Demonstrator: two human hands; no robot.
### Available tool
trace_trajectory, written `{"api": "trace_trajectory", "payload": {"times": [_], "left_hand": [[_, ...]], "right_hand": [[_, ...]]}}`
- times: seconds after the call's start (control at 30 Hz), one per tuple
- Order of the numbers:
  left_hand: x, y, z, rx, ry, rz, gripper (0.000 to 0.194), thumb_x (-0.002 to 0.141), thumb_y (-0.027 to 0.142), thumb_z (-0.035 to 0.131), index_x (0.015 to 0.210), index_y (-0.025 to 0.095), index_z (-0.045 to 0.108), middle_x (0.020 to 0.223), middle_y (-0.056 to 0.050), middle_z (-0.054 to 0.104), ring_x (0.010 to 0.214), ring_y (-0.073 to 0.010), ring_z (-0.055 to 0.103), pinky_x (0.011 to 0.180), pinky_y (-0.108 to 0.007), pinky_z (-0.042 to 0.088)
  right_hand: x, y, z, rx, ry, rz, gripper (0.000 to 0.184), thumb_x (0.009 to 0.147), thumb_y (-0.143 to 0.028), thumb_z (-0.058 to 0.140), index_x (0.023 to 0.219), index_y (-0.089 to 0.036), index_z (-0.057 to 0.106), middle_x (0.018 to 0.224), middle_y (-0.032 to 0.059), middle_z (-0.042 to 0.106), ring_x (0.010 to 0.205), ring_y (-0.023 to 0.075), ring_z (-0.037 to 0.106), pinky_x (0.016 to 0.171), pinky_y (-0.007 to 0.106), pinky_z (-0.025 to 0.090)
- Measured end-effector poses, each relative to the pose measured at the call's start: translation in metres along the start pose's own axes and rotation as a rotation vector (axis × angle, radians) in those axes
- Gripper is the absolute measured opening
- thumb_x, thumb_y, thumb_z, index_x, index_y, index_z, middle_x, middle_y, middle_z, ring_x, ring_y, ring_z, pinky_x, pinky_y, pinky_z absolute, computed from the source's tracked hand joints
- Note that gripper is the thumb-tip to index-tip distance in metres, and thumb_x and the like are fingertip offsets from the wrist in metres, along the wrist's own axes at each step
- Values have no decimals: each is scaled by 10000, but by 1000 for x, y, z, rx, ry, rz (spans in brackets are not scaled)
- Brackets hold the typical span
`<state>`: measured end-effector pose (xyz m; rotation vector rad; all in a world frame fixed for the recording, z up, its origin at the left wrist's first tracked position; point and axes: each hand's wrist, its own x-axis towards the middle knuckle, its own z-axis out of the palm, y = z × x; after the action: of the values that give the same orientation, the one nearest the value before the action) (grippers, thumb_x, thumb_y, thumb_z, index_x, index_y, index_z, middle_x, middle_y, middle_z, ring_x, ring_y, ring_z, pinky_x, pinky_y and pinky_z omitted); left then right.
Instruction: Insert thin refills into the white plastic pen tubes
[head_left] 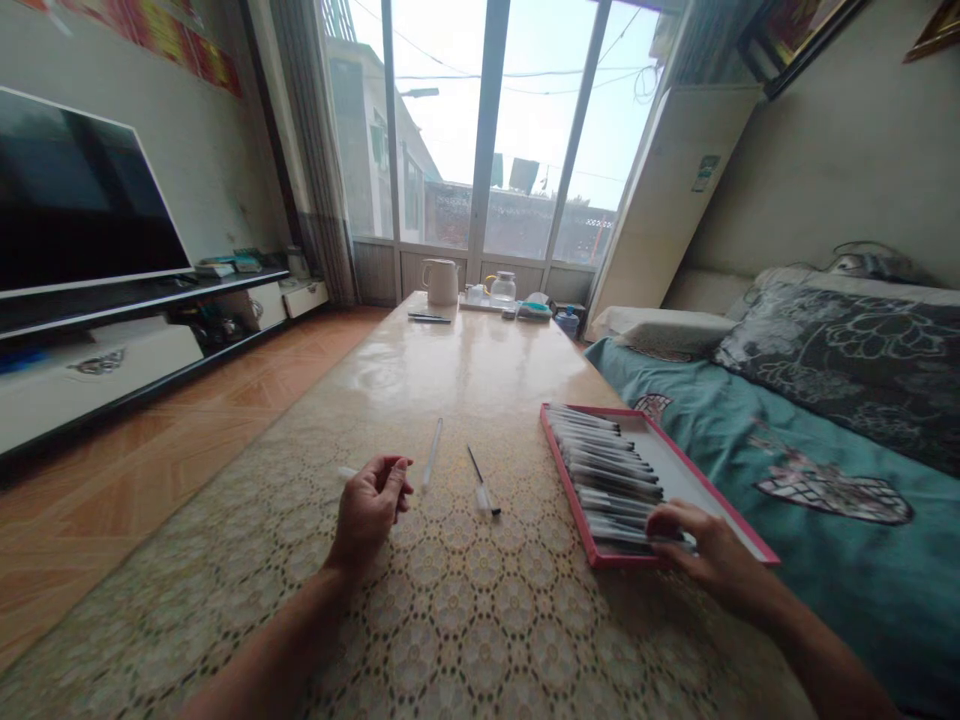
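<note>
My left hand [373, 502] is over the patterned tabletop, its fingers curled in and the thumb pressed against them. What it holds, if anything, is hidden. A small whitish piece [346, 471] shows just beyond its knuckles; whether the hand touches it I cannot tell. To the right of this hand lie a clear pen barrel [431, 455] and a thin black pen refill [475, 464] with a clear section and a black end. My right hand [697, 550] reaches over the near edge of a pink-rimmed box [586, 541], pinching a pen [681, 544] at the near end of a row of pens [611, 455].
The long table [450, 640] stretches toward the window. A beige pitcher [440, 281], a glass pot [503, 288], a tissue pack [535, 307] and a few dark pens [429, 318] are at its far end. A teal-covered sofa [675, 390] flanks the right side.
</note>
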<state>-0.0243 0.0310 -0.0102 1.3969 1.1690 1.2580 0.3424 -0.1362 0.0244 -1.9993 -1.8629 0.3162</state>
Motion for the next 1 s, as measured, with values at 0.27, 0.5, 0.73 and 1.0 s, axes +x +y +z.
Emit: {"api": "trace_trajectory", "payload": {"times": [0.27,0.5,0.73,1.0], "left_hand": [[10,4,-12,64,112,88,306,742,428,554,876,153,570,586,9,571,407,-95,492,334,-179,349],[23,7,-36,573,104,161,167,764,231,484,844,170,618,774,-55,657,635,-167,609,595,-263,462],[32,1,-66,1043,-81,198,311,653,50,453,858,157,661,922,-97,637,965,-238,527,841,-314,390],[28,4,-61,1139,-214,188,149,680,147,535,766,178,653,880,-98,620,951,-237,499,824,-310,370]], "right_hand": [[8,-21,-5,14,82,-41,164,783,-300,510,760,-204,641,832,61,620,808,206,580,747,305,434],[36,-89,29,103,61,-224,182,823,-271,455,759,-198,608,821,48,589,768,176,564,696,285,430],[74,-117,88,129,11,-208,109,791,-209,486,792,-185,592,778,28,599,701,147,570,662,253,414],[98,-121,110,76,74,-63,124,763,-171,494,825,-164,602,796,56,634,738,159,581,656,235,394]]}}
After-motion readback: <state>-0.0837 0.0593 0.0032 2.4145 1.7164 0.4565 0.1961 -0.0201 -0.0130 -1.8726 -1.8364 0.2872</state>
